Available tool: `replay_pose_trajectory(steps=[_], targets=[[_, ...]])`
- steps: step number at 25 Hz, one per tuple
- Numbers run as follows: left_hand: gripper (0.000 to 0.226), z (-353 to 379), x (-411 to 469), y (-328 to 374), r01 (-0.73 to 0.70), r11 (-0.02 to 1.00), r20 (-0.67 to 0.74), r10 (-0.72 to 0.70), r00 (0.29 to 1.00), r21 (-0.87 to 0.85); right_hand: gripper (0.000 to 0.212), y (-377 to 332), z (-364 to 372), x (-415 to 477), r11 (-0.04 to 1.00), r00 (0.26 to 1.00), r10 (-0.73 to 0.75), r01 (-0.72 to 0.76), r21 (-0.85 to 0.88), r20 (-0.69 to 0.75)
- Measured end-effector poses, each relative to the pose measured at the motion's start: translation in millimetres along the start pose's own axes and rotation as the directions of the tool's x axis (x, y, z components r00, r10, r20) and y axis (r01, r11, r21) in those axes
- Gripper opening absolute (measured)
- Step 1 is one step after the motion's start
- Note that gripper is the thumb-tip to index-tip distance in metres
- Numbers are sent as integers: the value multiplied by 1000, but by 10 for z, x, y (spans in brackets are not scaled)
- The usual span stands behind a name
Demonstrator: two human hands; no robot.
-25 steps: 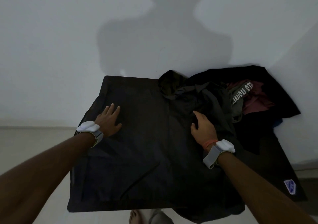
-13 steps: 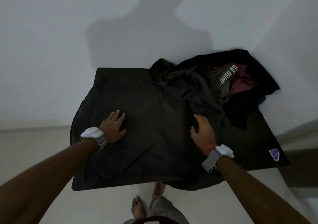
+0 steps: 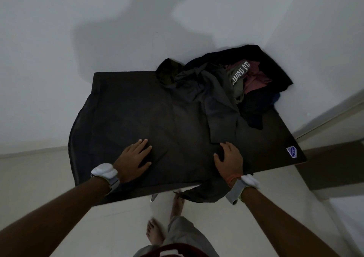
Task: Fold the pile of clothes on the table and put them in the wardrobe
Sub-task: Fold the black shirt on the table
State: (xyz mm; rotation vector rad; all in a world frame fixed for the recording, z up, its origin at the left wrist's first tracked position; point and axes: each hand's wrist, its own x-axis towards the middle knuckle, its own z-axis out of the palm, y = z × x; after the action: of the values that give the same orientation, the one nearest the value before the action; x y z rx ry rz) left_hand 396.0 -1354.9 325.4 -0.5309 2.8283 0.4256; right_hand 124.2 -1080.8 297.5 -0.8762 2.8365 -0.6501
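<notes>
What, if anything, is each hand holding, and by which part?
Nothing is held. The left hand and the right hand both rest flat on the dark garment spread over the table, gripping no part of it.

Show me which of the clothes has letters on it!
The olive-grey garment, far right in the heap: white letters run across it. The pink garment beside it shows none.

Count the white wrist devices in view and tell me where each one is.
2. One white wrist device sits on the left wrist, the other on the right wrist. None appears hidden.
</notes>
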Motion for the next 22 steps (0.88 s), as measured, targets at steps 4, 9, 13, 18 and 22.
replay_pose_trajectory(steps=[4,9,13,18,22], targets=[[90,168,-54,124,-43,999,-27,43,999,10,62,159,-25,-192,992,991,125,-123,-39,45],[95,190,-62,128,-51,998,-20,51,998,26,66,125,-79,-117,971,971,219,-226,72,93],[99,100,102,181,-41,999,-10,42,999,36,78,-140,-227,206,847,925,358,-380,372,128],[108,48,275,150,-17,1000,-18,17,1000,10,90,-152,-210,772,401,678,676,-667,627,289],[95,41,326,109,1,1000,-16,-1,1000,25,52,-308,-263,986,335,662,606,-715,613,441]])
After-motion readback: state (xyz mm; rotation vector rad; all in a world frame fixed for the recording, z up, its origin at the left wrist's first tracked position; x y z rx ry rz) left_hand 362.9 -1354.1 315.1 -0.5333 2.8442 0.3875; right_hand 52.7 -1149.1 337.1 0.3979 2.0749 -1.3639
